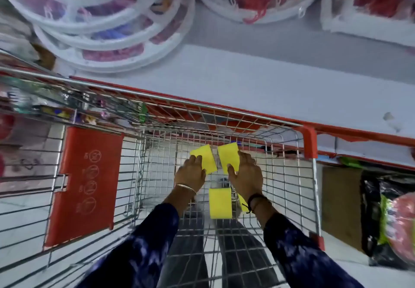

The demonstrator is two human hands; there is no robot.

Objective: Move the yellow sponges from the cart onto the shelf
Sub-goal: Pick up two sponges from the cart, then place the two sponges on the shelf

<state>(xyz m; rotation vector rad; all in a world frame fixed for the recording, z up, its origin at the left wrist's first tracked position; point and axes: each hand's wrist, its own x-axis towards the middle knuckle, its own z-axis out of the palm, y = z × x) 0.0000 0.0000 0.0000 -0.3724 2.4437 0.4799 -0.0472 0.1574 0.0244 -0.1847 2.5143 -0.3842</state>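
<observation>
Both my hands reach down into a wire shopping cart (292, 175) with red trim. My left hand (190, 174) is closed on a yellow sponge (205, 156). My right hand (246, 173) is closed on a second yellow sponge (228, 154). Both sponges sit close together near the cart's far end. A third yellow sponge (220, 203) lies on the cart floor between my wrists. Part of another yellow sponge (243, 202) peeks out from under my right wrist. The white shelf (269, 81) runs just beyond the cart.
Round white-rimmed packs (101, 29) with pink and red contents are stacked at the back of the shelf. The cart's red child-seat flap (85, 182) is on the left. A lower shelf on the right holds dark and green packets (381, 216).
</observation>
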